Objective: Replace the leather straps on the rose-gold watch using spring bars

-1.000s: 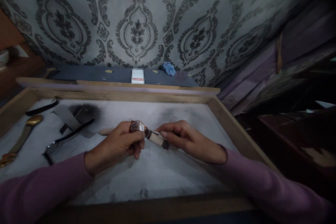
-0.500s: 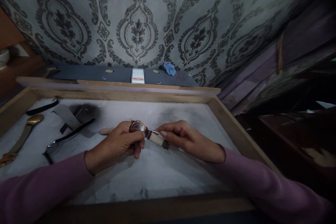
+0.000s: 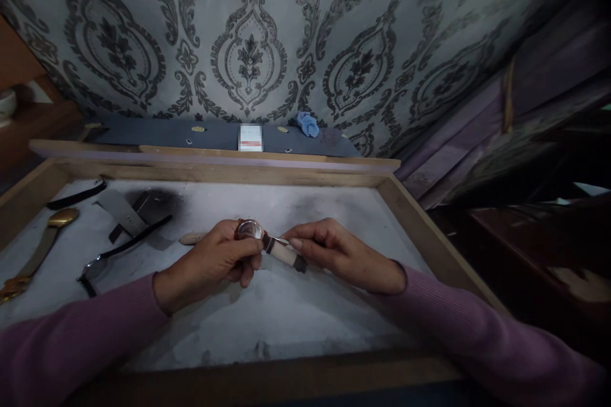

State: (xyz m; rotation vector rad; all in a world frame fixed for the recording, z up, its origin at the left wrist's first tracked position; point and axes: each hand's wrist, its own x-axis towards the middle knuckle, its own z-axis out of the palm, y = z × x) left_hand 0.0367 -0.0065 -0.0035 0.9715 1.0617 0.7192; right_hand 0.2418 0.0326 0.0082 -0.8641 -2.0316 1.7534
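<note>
My left hand [image 3: 217, 254] is closed round a wristwatch [image 3: 249, 229], its thumb along the edge of the round case, whose shiny silvery face is turned up. One half of the strap [image 3: 282, 250], pale inside with dark brown parts, slopes down to the right from the case; the other, pale half sticks out left behind my hand. My right hand [image 3: 329, 245] pinches a thin metal tool [image 3: 279, 240] between thumb and forefinger. Its tip lies against the strap close to the case. The tool's exact kind is hidden by the fingers.
A wooden-rimmed tray [image 3: 420, 229] with a whitish bottom surrounds the work. At its left lie a gold-coloured watch [image 3: 62, 217], a black-strapped watch [image 3: 98, 264], a black strap [image 3: 79, 195] and a grey strap [image 3: 121, 211]. Behind the rim sits a crumpled blue cloth [image 3: 308, 124].
Both hands hold nearly the same pose. My right hand and the strap end have shifted very slightly to the left.
</note>
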